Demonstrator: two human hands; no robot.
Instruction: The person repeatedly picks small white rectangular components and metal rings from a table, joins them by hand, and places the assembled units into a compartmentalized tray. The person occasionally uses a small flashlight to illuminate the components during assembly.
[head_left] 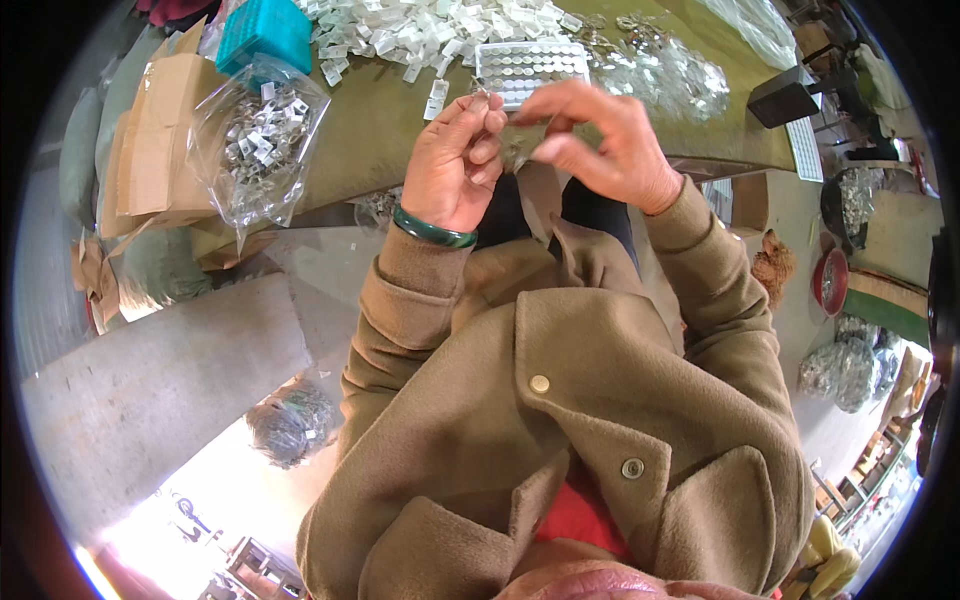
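Pinching a small piece [480,86] between its fingers, the left hand [455,155] seems to steady it beside the right hand [605,145], whose fingers stand parted. Just beyond them, presumably for easy reach, lies a white tray [584,62].

Head-worn fisheye view, wide, looking downward, close range

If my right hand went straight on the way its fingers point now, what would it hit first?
Most likely your left hand, around its pinched fingertips: your right hand's fingers aim left toward them. Depth is unclear here, so it might pass slightly above or below.
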